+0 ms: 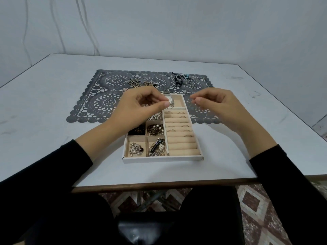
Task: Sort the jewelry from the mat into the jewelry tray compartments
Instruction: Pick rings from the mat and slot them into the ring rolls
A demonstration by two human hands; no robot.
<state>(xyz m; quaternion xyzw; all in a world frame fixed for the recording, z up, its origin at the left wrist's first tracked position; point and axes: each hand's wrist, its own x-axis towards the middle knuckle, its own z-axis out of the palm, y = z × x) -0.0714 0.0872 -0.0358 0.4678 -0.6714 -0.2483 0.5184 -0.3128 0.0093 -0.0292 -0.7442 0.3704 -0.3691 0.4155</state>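
My left hand point(139, 107) hovers over the far left of the white jewelry tray point(162, 159) and pinches a small silver ring point(171, 104) between thumb and forefinger. Just behind the ring, a silver watch point(168, 97) lies in the tray's far compartment. My right hand point(214, 103) floats right of the tray over the grey lace mat point(104, 103). Its fingers are curled and its thumb and forefinger nearly meet; I see nothing between them. On the mat's far side lie dark bangles point(183, 79), a heap of chains point(141, 83) and small rings point(200, 78).
The tray's right column of beige ring rolls point(178, 129) holds several rings. Its left compartments hold beads point(155, 129), a brooch point(135, 149) and a pearl clip point(157, 147). The white table point(44, 112) ends at a brown front edge point(159, 185); a wall stands behind.
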